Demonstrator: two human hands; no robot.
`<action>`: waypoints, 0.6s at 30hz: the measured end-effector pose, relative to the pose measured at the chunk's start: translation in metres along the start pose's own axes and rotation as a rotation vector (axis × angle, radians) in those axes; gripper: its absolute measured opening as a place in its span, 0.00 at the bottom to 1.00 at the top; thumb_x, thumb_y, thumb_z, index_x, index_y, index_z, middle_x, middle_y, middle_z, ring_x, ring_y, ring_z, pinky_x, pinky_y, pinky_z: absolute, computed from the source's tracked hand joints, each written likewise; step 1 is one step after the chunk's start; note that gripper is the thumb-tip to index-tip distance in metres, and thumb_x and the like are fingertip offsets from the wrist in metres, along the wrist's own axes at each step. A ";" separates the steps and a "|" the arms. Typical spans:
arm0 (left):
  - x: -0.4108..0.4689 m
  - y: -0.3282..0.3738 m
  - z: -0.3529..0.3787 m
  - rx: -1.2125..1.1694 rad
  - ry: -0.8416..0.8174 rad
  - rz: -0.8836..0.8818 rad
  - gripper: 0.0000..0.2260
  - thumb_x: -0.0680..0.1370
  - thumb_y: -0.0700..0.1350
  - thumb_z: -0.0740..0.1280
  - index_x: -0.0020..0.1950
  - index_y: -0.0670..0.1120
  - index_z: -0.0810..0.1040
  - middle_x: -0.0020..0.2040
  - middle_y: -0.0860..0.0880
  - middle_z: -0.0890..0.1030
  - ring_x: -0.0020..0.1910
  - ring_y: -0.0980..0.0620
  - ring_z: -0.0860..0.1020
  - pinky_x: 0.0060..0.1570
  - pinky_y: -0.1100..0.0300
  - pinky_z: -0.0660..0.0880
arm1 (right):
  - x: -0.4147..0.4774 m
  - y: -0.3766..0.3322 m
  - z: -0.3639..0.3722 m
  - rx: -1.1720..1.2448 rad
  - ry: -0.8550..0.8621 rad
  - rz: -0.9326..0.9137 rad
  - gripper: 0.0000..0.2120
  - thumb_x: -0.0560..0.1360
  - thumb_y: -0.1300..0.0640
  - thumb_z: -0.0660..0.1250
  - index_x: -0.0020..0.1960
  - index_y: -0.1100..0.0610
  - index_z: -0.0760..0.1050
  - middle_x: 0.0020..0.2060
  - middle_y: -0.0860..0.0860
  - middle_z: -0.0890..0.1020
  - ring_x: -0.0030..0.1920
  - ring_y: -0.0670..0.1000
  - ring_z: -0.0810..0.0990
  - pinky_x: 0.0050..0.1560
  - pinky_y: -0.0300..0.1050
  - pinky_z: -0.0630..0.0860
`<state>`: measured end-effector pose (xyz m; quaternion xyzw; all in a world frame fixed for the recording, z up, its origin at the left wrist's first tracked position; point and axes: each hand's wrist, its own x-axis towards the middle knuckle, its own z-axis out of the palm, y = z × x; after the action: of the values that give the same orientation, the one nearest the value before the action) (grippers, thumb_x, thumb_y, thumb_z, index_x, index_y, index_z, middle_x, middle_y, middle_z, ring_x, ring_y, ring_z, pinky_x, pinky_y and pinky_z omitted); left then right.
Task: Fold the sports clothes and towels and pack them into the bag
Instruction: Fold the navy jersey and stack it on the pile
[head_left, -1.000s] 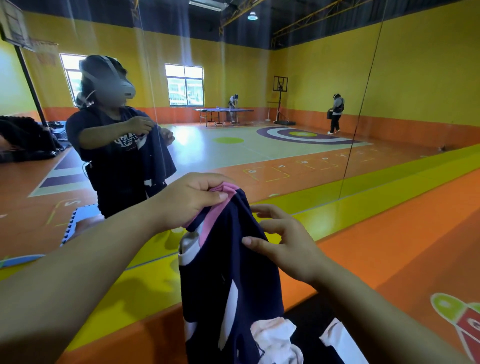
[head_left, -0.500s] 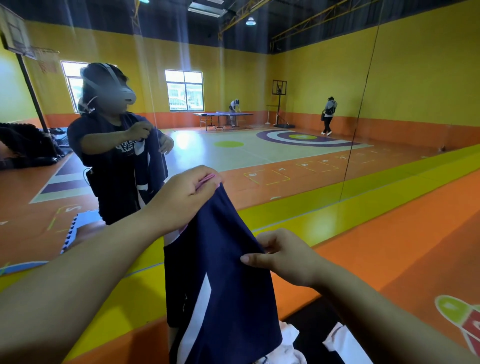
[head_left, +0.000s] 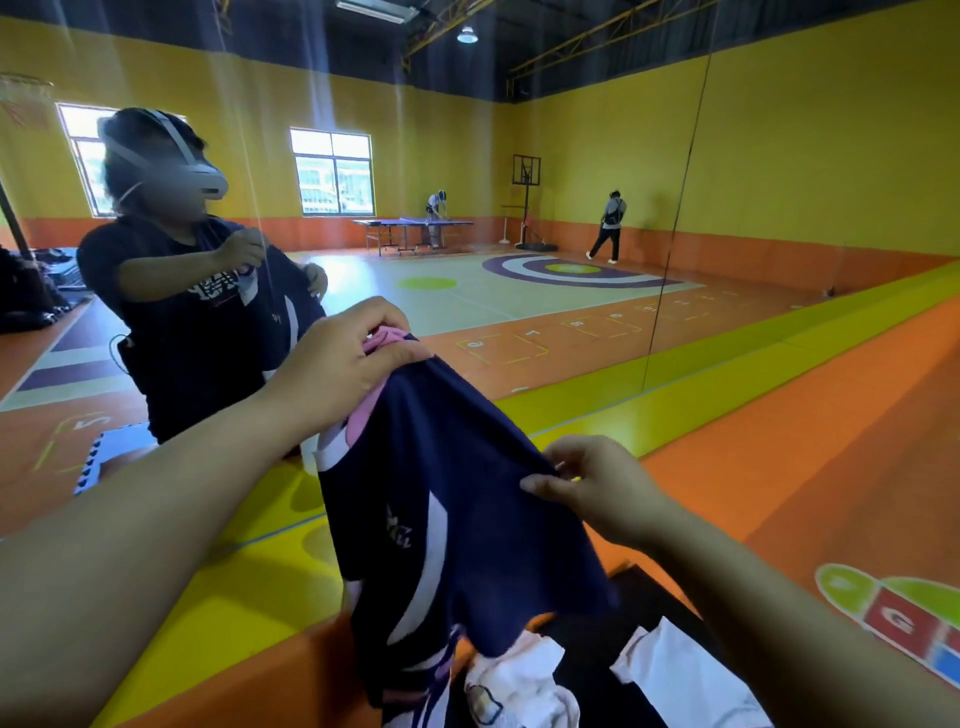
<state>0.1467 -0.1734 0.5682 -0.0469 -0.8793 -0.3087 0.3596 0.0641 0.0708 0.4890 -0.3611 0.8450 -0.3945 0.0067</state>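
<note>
Navy sports shirt (head_left: 457, 509) hangs in the air before me, over the white clothes (head_left: 524, 680). My left hand (head_left: 343, 364) grips its pink collar end and my right hand (head_left: 597, 488) pinches the top edge lower down. I judge I'm spreading it for folding; next I should level that edge. Its length runs downward, collar uppermost.

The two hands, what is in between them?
In the head view, the navy shirt stretches between them: the left hand grips its top, the right hand pinches its edge.
</note>
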 end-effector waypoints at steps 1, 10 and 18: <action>0.001 0.000 0.001 0.030 0.000 0.013 0.08 0.73 0.50 0.71 0.40 0.51 0.72 0.38 0.54 0.78 0.36 0.59 0.73 0.39 0.67 0.67 | 0.000 0.001 -0.007 -0.047 0.100 -0.028 0.07 0.71 0.55 0.73 0.37 0.53 0.77 0.33 0.52 0.77 0.36 0.50 0.74 0.38 0.45 0.68; 0.016 0.028 0.005 0.125 -0.055 0.034 0.19 0.62 0.57 0.74 0.43 0.47 0.74 0.38 0.47 0.78 0.38 0.47 0.72 0.38 0.68 0.68 | -0.013 -0.001 -0.067 -0.134 0.335 -0.075 0.09 0.74 0.55 0.70 0.51 0.49 0.71 0.38 0.44 0.73 0.39 0.47 0.72 0.38 0.39 0.64; 0.035 0.052 0.027 0.111 -0.108 0.067 0.11 0.67 0.50 0.76 0.42 0.53 0.76 0.38 0.57 0.78 0.39 0.54 0.72 0.39 0.72 0.66 | -0.042 0.007 -0.106 -0.253 0.499 -0.037 0.08 0.77 0.51 0.64 0.44 0.55 0.76 0.36 0.52 0.77 0.38 0.51 0.73 0.38 0.43 0.65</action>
<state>0.1200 -0.1209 0.6029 -0.0730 -0.9112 -0.2443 0.3237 0.0598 0.1696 0.5460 -0.2660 0.8563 -0.3625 -0.2541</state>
